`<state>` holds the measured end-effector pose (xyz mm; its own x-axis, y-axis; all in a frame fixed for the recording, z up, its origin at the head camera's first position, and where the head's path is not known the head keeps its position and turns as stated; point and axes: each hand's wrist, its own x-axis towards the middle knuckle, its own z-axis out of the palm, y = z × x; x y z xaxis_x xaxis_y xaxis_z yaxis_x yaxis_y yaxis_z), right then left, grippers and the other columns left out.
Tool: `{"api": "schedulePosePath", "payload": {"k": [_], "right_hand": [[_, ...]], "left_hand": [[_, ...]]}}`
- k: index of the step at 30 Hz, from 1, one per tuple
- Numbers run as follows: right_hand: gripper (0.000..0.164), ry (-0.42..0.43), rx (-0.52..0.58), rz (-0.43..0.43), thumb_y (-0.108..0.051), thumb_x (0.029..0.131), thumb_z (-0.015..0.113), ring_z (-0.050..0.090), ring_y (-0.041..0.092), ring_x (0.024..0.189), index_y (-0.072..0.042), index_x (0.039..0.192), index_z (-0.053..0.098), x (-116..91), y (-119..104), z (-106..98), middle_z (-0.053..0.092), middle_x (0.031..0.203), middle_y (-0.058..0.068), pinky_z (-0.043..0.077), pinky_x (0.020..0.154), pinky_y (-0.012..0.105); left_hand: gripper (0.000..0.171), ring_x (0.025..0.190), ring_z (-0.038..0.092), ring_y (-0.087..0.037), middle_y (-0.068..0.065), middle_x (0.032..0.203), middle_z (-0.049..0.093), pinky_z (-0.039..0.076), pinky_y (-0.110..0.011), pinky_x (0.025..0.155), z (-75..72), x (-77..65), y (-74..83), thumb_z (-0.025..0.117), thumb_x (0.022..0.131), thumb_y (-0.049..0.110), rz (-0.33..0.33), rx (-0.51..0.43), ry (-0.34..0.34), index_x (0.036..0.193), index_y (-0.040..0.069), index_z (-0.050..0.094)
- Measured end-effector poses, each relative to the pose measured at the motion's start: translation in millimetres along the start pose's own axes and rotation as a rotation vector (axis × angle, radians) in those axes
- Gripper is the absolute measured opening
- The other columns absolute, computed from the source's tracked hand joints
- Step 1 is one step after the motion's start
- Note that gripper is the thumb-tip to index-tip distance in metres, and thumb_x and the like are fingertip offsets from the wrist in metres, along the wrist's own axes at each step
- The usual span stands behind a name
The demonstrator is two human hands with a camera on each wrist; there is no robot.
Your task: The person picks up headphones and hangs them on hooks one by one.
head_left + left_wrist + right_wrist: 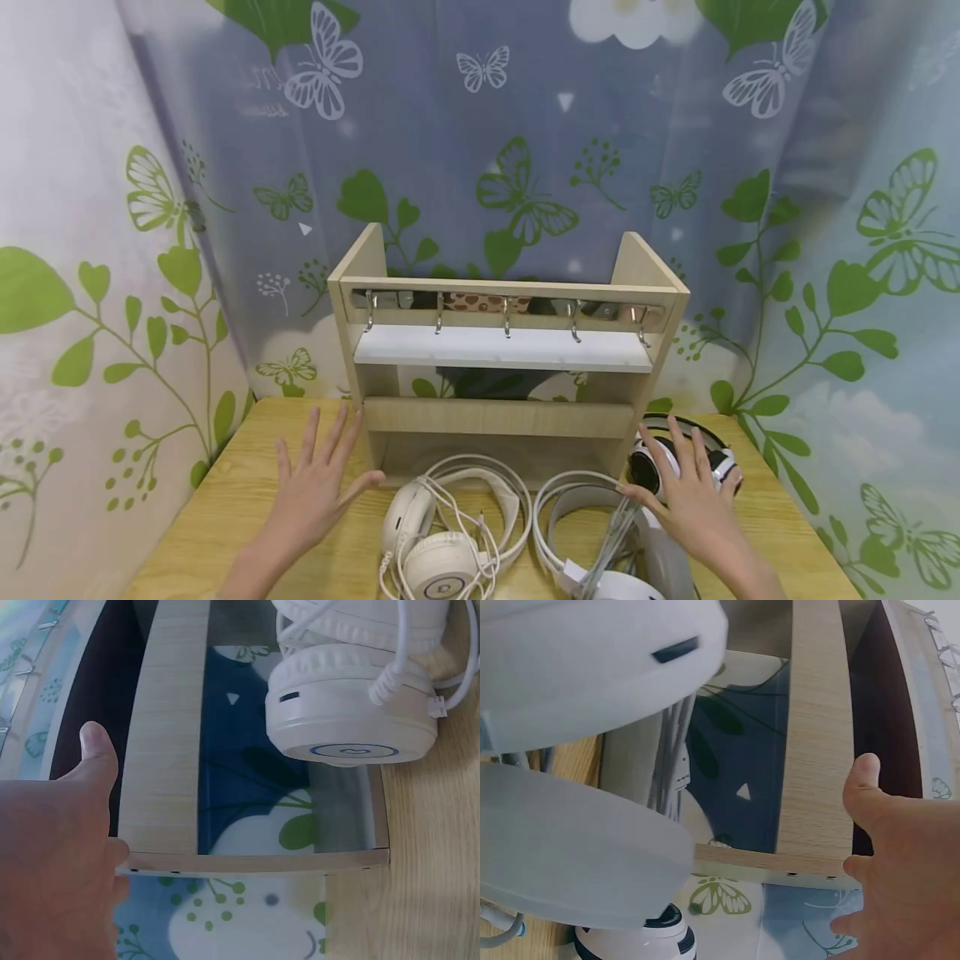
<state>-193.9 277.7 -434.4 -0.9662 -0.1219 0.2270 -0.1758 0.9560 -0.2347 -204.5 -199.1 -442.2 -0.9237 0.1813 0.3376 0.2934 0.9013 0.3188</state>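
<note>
My left hand (pixel 311 492) is held with fingers spread and straight, left of a small wooden shelf (pixel 498 417), gripping nothing. On the other side my right hand (pixel 690 500) also has its fingers spread, holding nothing; in the head view it overlaps a white and black headset (pixel 647 467) behind it. Between the hands, in front of the shelf, lie cream headphones (pixel 442 562) with a tangled white cable. Beside them are white-grey headphones (pixel 663 554) with a bundled grey cable, partly cut off by the frame's lower edge.
Several metal hooks (pixel 507 318) line the shelf's upper front rail, above a white shelf board (pixel 495 346). The shelf stands on a wood-grain table (pixel 217 500). Printed curtains (pixel 465 167) with leaves and butterflies hang behind and on both sides.
</note>
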Motion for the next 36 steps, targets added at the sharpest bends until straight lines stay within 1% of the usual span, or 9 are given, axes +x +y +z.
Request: {"api": "schedulePosePath", "payload": {"k": [3, 9, 17, 23, 24, 27, 30, 31, 36], "right_hand": [[0.085, 0.014, 0.030, 0.000, -0.059, 0.095, 0.060, 0.006, 0.057, 0.149, -0.029, 0.163, 0.018, 0, -1, -6, 0.008, 0.167, 0.023, 0.003, 0.090, 0.096], [0.080, 0.109, 0.088, -0.028, -0.054, 0.098, 0.059, 0.015, 0.057, 0.147, -0.027, 0.163, 0.021, 1, -1, -19, 0.016, 0.165, 0.025, 0.012, 0.095, 0.092], [0.063, 0.395, 0.139, -0.186, -0.034, 0.101, 0.064, 0.029, 0.056, 0.142, -0.017, 0.156, 0.040, 6, 4, -33, 0.035, 0.157, 0.028, 0.030, 0.104, 0.078], [0.056, 0.575, 0.137, -0.258, -0.041, 0.102, 0.058, 0.037, 0.048, 0.142, -0.012, 0.149, 0.051, 12, 2, -49, 0.044, 0.154, 0.021, 0.035, 0.108, 0.070], [0.055, 0.596, 0.137, -0.262, -0.038, 0.101, 0.061, 0.038, 0.047, 0.142, -0.012, 0.148, 0.052, 13, 1, -52, 0.044, 0.155, 0.019, 0.035, 0.109, 0.068], [0.059, 0.664, 0.115, -0.285, -0.050, 0.103, 0.050, 0.041, 0.046, 0.140, -0.009, 0.146, 0.054, 18, 0, -62, 0.046, 0.154, 0.017, 0.036, 0.112, 0.064], [0.062, 0.708, 0.091, -0.315, -0.053, 0.104, 0.044, 0.041, 0.044, 0.141, -0.007, 0.146, 0.054, 23, 0, -72, 0.047, 0.154, 0.018, 0.033, 0.118, 0.057], [0.068, 0.718, 0.084, -0.325, -0.058, 0.104, 0.038, 0.041, 0.043, 0.142, -0.007, 0.146, 0.054, 25, -1, -75, 0.047, 0.153, 0.019, 0.032, 0.120, 0.054], [0.066, 0.722, 0.063, -0.354, -0.056, 0.106, 0.040, 0.035, 0.039, 0.147, -0.007, 0.148, 0.051, 31, -5, -93, 0.044, 0.155, 0.020, 0.024, 0.125, 0.048]], "left_hand": [[0.085, 0.155, -0.008, -0.037, -0.010, 0.169, 0.012, -0.010, -0.078, 0.112, -3.7, 1.1, 0.0, 0.055, 0.098, 0.059, 0.023, -0.035, 0.021, 0.163, 0.015, 0.023], [0.075, 0.154, 0.010, -0.042, -0.013, 0.167, 0.022, 0.006, -0.081, 0.112, -14.9, 6.5, 3.1, 0.056, 0.102, 0.046, 0.096, -0.134, 0.092, 0.160, 0.010, 0.028], [0.059, 0.146, 0.030, -0.047, -0.018, 0.162, 0.032, 0.024, -0.070, 0.115, -23.0, 12.3, 3.8, 0.054, 0.106, 0.025, 0.149, -0.268, 0.151, 0.157, 0.003, 0.034], [0.050, 0.141, 0.040, -0.045, -0.019, 0.158, 0.040, 0.030, -0.068, 0.113, -23.6, 12.3, 5.2, 0.051, 0.108, 0.020, 0.133, -0.341, 0.185, 0.154, 0.004, 0.040], [0.049, 0.140, 0.042, -0.045, -0.019, 0.156, 0.042, 0.031, -0.067, 0.113, -23.6, 12.2, 5.9, 0.050, 0.108, 0.020, 0.130, -0.349, 0.192, 0.153, 0.003, 0.042], [0.045, 0.137, 0.046, -0.044, -0.019, 0.153, 0.048, 0.034, -0.066, 0.112, -22.4, 12.5, 7.2, 0.049, 0.108, 0.019, 0.123, -0.353, 0.219, 0.150, 0.003, 0.046], [0.042, 0.135, 0.049, -0.043, -0.019, 0.149, 0.052, 0.036, -0.065, 0.111, -19.7, 13.2, 7.7, 0.049, 0.108, 0.018, 0.125, -0.360, 0.238, 0.147, 0.001, 0.050], [0.041, 0.133, 0.051, -0.043, -0.019, 0.148, 0.053, 0.037, -0.065, 0.110, -18.5, 13.4, 7.7, 0.049, 0.108, 0.017, 0.129, -0.364, 0.246, 0.146, 0.001, 0.051], [0.036, 0.123, 0.060, -0.041, -0.018, 0.140, 0.061, 0.043, -0.062, 0.106, -11.8, 14.2, 7.9, 0.051, 0.107, 0.015, 0.139, -0.405, 0.258, 0.140, 0.000, 0.057]]}}
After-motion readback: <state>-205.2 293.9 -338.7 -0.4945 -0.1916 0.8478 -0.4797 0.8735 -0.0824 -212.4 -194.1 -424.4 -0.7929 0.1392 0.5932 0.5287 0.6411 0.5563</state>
